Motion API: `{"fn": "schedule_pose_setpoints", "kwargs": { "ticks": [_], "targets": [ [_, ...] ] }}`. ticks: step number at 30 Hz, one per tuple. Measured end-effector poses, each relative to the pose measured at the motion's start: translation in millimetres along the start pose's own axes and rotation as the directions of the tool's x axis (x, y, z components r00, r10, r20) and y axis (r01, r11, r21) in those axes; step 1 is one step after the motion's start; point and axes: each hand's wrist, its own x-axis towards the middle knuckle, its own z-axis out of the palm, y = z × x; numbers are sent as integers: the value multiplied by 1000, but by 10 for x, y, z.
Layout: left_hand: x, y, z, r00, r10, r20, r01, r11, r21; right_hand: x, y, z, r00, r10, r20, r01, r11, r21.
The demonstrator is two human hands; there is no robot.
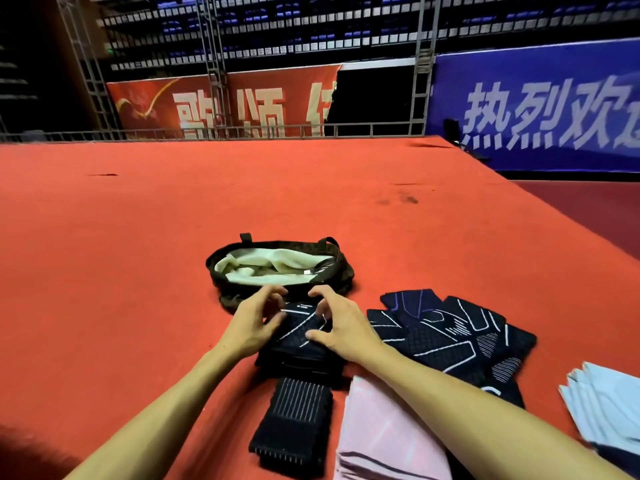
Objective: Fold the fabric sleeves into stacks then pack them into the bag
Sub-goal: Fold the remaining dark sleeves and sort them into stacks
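Head view: left hand and right hand grip the black sleeve stack.

I log the bag lying open, dark shell, cream lining. Just in front of it sits a folded black stack with white lines. A ribbed black sleeve lies nearer. To the right are loose dark sleeves, a pink stack and a pale blue stack.

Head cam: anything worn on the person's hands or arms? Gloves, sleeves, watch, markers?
Nothing worn that shows. Left hand and right hand are bare, no gloves or rings. Left forearm and right forearm are bare to the frame's edge: no sleeves, watch, bands or markers.
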Motion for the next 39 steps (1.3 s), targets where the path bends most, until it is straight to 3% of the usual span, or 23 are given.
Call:
{"fn": "schedule_pose_setpoints", "kwargs": {
  "ticks": [3,9,15,21,27,31,35,39],
  "targets": [
    [-106,13,47,973,4,229,-19,998,64,-65,72,74,994,35,100,-40,998,54],
    [-141,25,86,971,-52,235,36,997,73,-130,74,24,992,39,119,-51,994,98],
    [125,474,88,964,156,217,-185,976,118,-445,272,-890,994,71,-78,-57,983,172],
    [326,1176,765,835,311,454,-335,942,-29,-1208,885,-1781,964,184,-190,-181,983,30],
    [440,1352,1396,688,271,673,-416,908,59,-1522,1116,-1866,985,171,30,-167,981,-103],
    [500,1376,1455,687,191,701,-353,931,92,-1456,1126,-1717,974,159,162,-136,980,-142],
    [461,1379,1411,725,106,680,-186,982,44,-1410,1086,-1580,967,165,194,-147,984,-106],
    [398,1419,1416,729,89,679,-125,992,3,-1439,1079,-1536,965,173,195,-165,985,-55]
  ]
}}
